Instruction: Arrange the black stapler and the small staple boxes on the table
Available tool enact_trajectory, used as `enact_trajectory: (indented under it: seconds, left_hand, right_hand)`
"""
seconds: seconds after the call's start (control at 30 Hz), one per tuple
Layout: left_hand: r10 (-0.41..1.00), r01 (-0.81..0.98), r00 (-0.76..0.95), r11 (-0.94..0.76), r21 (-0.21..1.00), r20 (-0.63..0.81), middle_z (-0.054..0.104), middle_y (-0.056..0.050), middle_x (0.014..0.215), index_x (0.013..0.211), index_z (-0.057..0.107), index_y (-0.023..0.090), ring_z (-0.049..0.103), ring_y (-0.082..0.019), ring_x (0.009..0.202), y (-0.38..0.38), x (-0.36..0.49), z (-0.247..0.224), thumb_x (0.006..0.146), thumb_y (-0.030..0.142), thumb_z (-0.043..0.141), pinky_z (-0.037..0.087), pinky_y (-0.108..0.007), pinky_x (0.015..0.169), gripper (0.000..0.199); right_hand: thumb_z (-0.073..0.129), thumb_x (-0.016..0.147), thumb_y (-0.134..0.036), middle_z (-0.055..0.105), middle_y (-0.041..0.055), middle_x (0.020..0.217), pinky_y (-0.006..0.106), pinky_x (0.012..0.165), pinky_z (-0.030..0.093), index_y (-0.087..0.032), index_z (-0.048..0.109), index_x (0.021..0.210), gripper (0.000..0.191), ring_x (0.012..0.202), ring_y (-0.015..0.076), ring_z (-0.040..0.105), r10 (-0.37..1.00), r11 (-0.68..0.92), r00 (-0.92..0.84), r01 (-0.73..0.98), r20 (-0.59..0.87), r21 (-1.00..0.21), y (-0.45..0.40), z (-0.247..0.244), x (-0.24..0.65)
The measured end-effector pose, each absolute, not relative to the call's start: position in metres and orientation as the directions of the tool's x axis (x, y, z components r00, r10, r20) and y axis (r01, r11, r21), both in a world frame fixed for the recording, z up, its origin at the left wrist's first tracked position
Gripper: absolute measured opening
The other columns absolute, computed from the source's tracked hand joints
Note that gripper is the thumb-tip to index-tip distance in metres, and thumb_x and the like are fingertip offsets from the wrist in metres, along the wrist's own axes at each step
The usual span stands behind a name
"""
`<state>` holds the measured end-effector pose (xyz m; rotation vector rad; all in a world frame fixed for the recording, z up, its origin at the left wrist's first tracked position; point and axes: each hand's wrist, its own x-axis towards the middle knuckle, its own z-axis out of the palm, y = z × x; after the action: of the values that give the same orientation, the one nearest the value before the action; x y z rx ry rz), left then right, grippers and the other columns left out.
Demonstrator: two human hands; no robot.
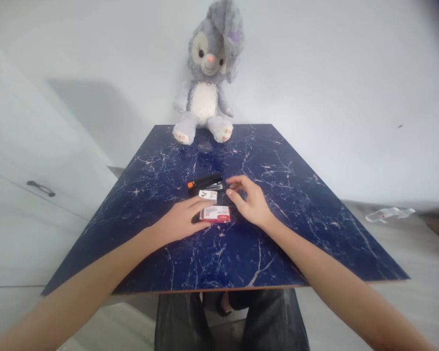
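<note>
**Left hand [183,220] holding a small red-and-white box [219,214] beside a black stapler [208,180]**

Seen from above, two bare hands meet over a dark blue, marble-patterned table [219,265]. The left hand holds the red-and-white printed box by its left end, thumb on the near side and fingers on the far side. Just beyond it is a small white box [208,195] with a dark picture printed on it. Behind that lies the stapler, orange at its left end, with a silvery metal strip showing along its nearer side. The right hand [249,201] is just to the right of these things, holding nothing, its fingers curved and thumb apart. At the table's far edge sits a grey plush rabbit [205,100] with a white belly, against a pale wall [314,73].
</note>
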<state>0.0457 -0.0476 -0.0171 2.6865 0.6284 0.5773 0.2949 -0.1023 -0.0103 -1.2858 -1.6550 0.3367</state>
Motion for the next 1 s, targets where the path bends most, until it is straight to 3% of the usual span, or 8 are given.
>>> enact_trajectory:
  seconds: [0.07, 0.13, 0.23, 0.4, 0.63, 0.8, 0.9, 1.0]
  left_hand:
    - [0.455, 0.328, 0.831, -0.865, 0.379, 0.320, 0.060, -0.007, 0.138, 0.138, 0.054, 0.028, 0.062, -0.025, 0.123, -0.048, 0.046, -0.016, 0.091, 0.036, 0.069, 0.050, -0.040, 0.107, 0.050]
    - [0.450, 0.324, 0.831, -0.869, 0.373, 0.327, 0.060, -0.007, 0.138, 0.139, 0.054, 0.029, 0.062, -0.025, 0.123, -0.049, 0.046, -0.016, 0.092, 0.034, 0.068, 0.051, -0.041, 0.107, 0.049]
    - [0.435, 0.313, 0.840, -0.876, 0.367, 0.323, 0.060, -0.007, 0.138, 0.139, 0.053, 0.029, 0.063, -0.025, 0.122, -0.052, 0.048, -0.018, 0.095, 0.032, 0.064, 0.052, -0.041, 0.107, 0.046]
    - [0.372, 0.252, 0.864, -0.903, 0.346, 0.339, 0.061, -0.009, 0.135, 0.138, 0.054, 0.025, 0.063, -0.024, 0.120, -0.061, 0.076, -0.022, 0.099, 0.030, 0.058, 0.052, -0.042, 0.106, 0.039]
    - [0.347, 0.266, 0.846, -0.933, 0.243, 0.405, 0.053, -0.012, 0.142, 0.141, 0.051, 0.025, 0.059, -0.029, 0.125, -0.069, 0.115, -0.014, 0.096, 0.025, 0.057, 0.051, -0.048, 0.106, 0.046]
    - [0.596, 0.586, 0.656, -0.789, 0.185, 0.463, 0.051, -0.015, 0.142, 0.140, 0.052, 0.024, 0.052, -0.037, 0.126, -0.066, 0.088, 0.004, 0.085, 0.048, 0.070, 0.047, -0.055, 0.105, 0.062]
    - [0.775, 0.708, 0.516, -0.626, 0.328, 0.365, 0.057, -0.016, 0.133, 0.136, 0.052, 0.020, 0.057, -0.034, 0.121, -0.059, 0.083, 0.005, 0.096, 0.051, 0.053, 0.050, -0.051, 0.100, 0.051]
    - [0.812, 0.663, 0.533, -0.575, 0.479, 0.238, 0.064, -0.012, 0.125, 0.132, 0.054, 0.019, 0.062, -0.029, 0.117, -0.056, 0.092, -0.002, 0.103, 0.043, 0.039, 0.049, -0.049, 0.102, 0.040]
  right_hand:
    - [0.062, 0.089, -0.026, 0.059, 0.0116, 0.136, 0.044, 0.096, 0.056, -0.023, 0.051, 0.135, 0.048, 0.118, 0.0263, 0.062, 0.855, 0.425, 0.021, 0.545, 0.518, -0.723, -0.082, -0.015, 0.296]
    - [0.061, 0.088, -0.026, 0.060, 0.0106, 0.137, 0.045, 0.101, 0.054, -0.024, 0.043, 0.144, 0.058, 0.121, 0.0253, 0.062, 0.884, 0.446, -0.105, 0.483, 0.456, -0.753, -0.065, -0.020, 0.297]
    - [0.058, 0.092, -0.027, 0.071, 0.0045, 0.115, 0.043, 0.101, 0.054, -0.025, 0.047, 0.140, 0.049, 0.106, 0.0211, 0.069, 0.903, 0.427, -0.180, 0.469, 0.390, -0.773, -0.055, -0.023, 0.299]
    - [0.064, 0.088, -0.028, 0.072, 0.0007, 0.093, 0.039, 0.089, 0.058, -0.025, 0.057, 0.121, 0.034, 0.086, 0.0192, 0.072, 0.913, 0.375, -0.092, 0.576, 0.399, -0.726, -0.065, -0.016, 0.313]
    - [0.069, 0.080, -0.027, 0.073, 0.0002, 0.089, 0.036, 0.077, 0.057, -0.023, 0.059, 0.102, 0.025, 0.079, 0.0203, 0.071, 0.950, 0.266, -0.056, 0.658, 0.306, -0.704, -0.090, -0.007, 0.362]
    - [0.069, 0.085, -0.033, 0.074, 0.0029, 0.101, 0.040, 0.079, 0.059, -0.022, 0.063, 0.112, 0.029, 0.084, 0.0222, 0.071, 0.966, 0.259, -0.139, 0.595, 0.220, -0.761, -0.117, 0.000, 0.396]
    - [0.075, 0.083, -0.035, 0.069, 0.0066, 0.123, 0.042, 0.086, 0.060, -0.027, 0.056, 0.132, 0.053, 0.100, 0.0251, 0.072, 0.953, 0.270, -0.265, 0.524, 0.147, -0.808, -0.129, 0.010, 0.404]
    - [0.082, 0.078, -0.035, 0.063, 0.0077, 0.135, 0.041, 0.089, 0.060, -0.031, 0.044, 0.146, 0.078, 0.110, 0.0272, 0.069, 0.921, 0.303, -0.372, 0.503, 0.113, -0.809, -0.136, 0.015, 0.405]
